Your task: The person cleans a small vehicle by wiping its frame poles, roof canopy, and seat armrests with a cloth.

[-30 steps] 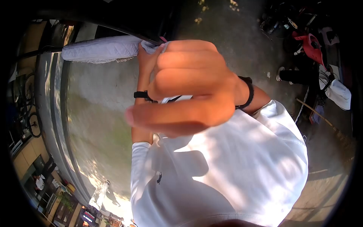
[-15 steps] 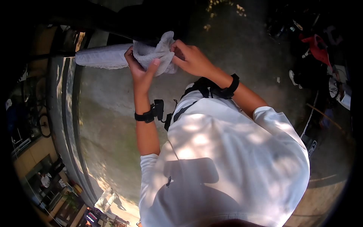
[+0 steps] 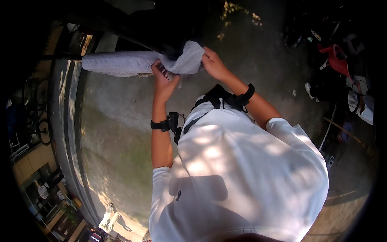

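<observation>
We count two hands and one cloth; our left hand and right hand both have fingers clamped on the cloth at 12 o'clock; below lies a concrete floor, outdoors, sun-dappled, clutter at 2 o'clock; the cloth is white, textured, rolled long toward 10 o'clock, bunched between the hands.

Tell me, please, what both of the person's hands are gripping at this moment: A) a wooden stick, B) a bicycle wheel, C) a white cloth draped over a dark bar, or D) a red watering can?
C: the left hand and the right hand each clutch an end of the bunched white cloth, which hangs over the dark bar; the red thing lies untouched off to the side.
</observation>
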### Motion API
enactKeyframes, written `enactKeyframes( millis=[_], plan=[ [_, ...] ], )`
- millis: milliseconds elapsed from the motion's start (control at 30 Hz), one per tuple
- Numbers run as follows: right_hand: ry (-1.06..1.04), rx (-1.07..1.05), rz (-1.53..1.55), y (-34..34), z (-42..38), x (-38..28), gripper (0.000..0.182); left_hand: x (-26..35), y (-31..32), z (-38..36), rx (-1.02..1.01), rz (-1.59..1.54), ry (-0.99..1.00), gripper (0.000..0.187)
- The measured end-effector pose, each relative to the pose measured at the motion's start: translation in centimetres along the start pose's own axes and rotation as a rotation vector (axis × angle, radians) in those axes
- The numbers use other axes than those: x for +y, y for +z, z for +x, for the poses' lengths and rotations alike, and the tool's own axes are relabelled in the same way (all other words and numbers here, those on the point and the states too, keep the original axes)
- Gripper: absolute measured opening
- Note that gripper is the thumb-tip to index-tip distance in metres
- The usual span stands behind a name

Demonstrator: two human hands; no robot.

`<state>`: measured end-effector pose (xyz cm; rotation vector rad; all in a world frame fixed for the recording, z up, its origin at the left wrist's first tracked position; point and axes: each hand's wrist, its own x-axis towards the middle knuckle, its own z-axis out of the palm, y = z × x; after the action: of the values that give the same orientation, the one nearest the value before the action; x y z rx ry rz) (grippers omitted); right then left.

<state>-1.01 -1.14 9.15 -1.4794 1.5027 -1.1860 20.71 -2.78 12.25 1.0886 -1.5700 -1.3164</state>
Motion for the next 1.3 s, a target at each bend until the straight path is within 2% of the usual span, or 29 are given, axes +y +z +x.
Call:
enactKeyframes(
  millis=[67, 100, 133, 167, 233, 300, 367, 400, 467, 500, 600, 667, 700, 767, 800, 833, 867, 933, 967, 1000, 1033, 1100, 1133, 1200, 1233, 1300],
  plan=[
    [0.21, -0.093, 0.426, -1.0, 0.4, -1.0, 0.033, -1.2, 0.0, 0.4, 0.018, -0.014, -0.062, 0.077],
    [0.208, -0.091, 0.423, -1.4, 0.4, -2.1, 0.033, -2.9, -0.2, 1.0, 0.089, 0.036, -0.031, 0.064],
    [0.234, -0.079, 0.554, -1.9, 0.3, -3.8, 0.035, -3.2, -0.3, 1.5, 0.161, 0.085, 0.0, 0.052],
    [0.261, -0.067, 0.685, -2.3, 0.2, -5.3, 0.038, -3.5, -0.7, 1.7, 0.16, 0.082, 0.002, 0.052],
    [0.218, -0.043, 0.701, -2.9, 0.3, -8.0, 0.04, -1.4, -1.0, 2.1, 0.214, 0.172, -0.075, 0.035],
    [0.178, -0.017, 0.716, -3.3, 0.6, -9.9, 0.042, 1.5, -0.6, 2.3, 0.267, 0.091, -0.206, 0.032],
    [0.082, -0.167, 0.693, -3.1, 1.1, -11.0, 0.041, 1.7, -1.2, 3.0, 0.427, 0.181, 0.127, 0.046],
    [0.049, -0.217, 0.684, -2.9, 1.4, -11.2, 0.041, 3.1, -0.8, 3.1, 0.427, 0.178, 0.128, 0.046],
    [-0.329, -0.351, 0.329, -2.2, 2.3, -11.5, 0.04, 6.7, 0.3, 2.9, 0.389, -0.118, 0.404, 0.048],
    [-0.331, -0.352, 0.328, -1.8, 2.4, -11.7, 0.04, 7.1, 0.7, 3.1, 0.39, -0.119, 0.406, 0.048],
    [-0.083, -0.353, 0.584, -0.5, 2.7, -11.5, 0.03, 6.9, 0.9, 3.9, 0.303, -0.018, 0.512, 0.059],
    [-0.094, -0.304, 0.538, 0.9, 3.4, -9.8, 0.033, 4.1, 0.7, 4.6, 0.148, -0.118, 0.288, 0.072],
    [-0.098, -0.276, 0.513, 1.5, 3.7, -8.7, 0.034, 2.5, 1.0, 4.4, 0.142, -0.119, 0.287, 0.072],
    [-0.134, -0.222, 0.513, 2.9, 4.2, -6.2, 0.041, -0.2, 1.2, 4.4, 0.059, -0.163, -0.033, 0.057],
    [-0.168, -0.195, 0.537, 3.6, 4.3, -4.6, 0.05, -0.4, 1.6, 4.7, 0.055, -0.164, -0.033, 0.057],
    [-0.169, -0.191, 0.536, 4.3, 4.5, -2.9, 0.05, -0.4, 2.3, 4.9, 0.086, -0.088, -0.014, 0.051],
    [-0.112, -0.237, 0.569, 5.0, 4.8, -0.8, 0.048, -0.5, 2.9, 5.3, 0.117, -0.013, 0.004, 0.045],
    [-0.052, -0.282, 0.6, 6.2, 5.1, 3.5, 0.047, -2.5, 3.6, 5.4, 0.134, -0.003, 0.025, 0.044],
    [0.043, -0.298, 0.574, 6.7, 5.1, 5.7, 0.046, -3.6, 4.0, 5.4, 0.155, 0.009, 0.045, 0.044],
    [0.138, -0.313, 0.548, 6.7, 5.0, 5.8, 0.045, -3.9, 4.4, 5.7, 0.096, -0.035, -0.022, 0.044],
    [0.139, -0.31, 0.547, 6.6, 4.7, 6.0, 0.045, -4.2, 4.7, 5.8, 0.093, -0.036, -0.022, 0.044],
    [0.014, -0.287, 0.491, 6.2, 4.1, 6.0, 0.043, -4.7, 5.2, 5.9, 0.064, -0.002, 0.039, 0.043],
    [0.013, -0.283, 0.491, 6.8, 4.1, 7.8, 0.043, -6.3, 5.1, 6.0, 0.061, -0.001, 0.04, 0.043],
    [-0.022, -0.207, 0.429, 8.1, 3.9, 11.2, 0.044, -9.0, 4.8, 6.2, 0.048, 0.202, 0.075, 0.043],
    [-0.023, -0.205, 0.429, 8.2, 3.8, 11.7, 0.044, -8.3, 4.6, 5.9, 0.046, 0.202, 0.076, 0.043],
    [0.02, -0.208, 0.333, 7.7, 3.6, 12.1, 0.046, -7.0, 4.0, 5.2, -0.062, 0.231, -0.121, 0.041]
  ],
)
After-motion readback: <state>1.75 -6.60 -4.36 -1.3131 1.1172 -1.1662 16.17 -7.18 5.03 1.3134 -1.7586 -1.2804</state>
